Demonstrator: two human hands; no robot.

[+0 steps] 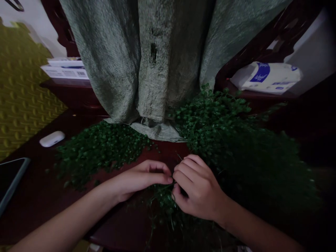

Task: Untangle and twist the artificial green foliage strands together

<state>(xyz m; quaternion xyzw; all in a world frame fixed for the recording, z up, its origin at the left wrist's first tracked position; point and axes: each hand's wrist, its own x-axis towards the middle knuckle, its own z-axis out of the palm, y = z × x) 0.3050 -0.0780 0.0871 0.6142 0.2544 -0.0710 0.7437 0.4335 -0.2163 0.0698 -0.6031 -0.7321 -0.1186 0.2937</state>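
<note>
My left hand (141,178) and my right hand (196,189) meet at the middle of a dark red table (47,196). Both are closed, fingertips pinched together on a thin green sprig (162,201) that trails down toward me. A big bunch of leafy green stems (236,147) lies to the right, right behind my right hand. A loose heap of small plucked green leaves (99,148) is spread on the table left of my left hand.
A grey-green curtain (157,63) hangs down onto the table's far side. A white earbud case (51,138) and a dark phone (10,180) lie at the left. Flat boxes (65,68) sit on a shelf at back left, a white packet (265,77) at back right.
</note>
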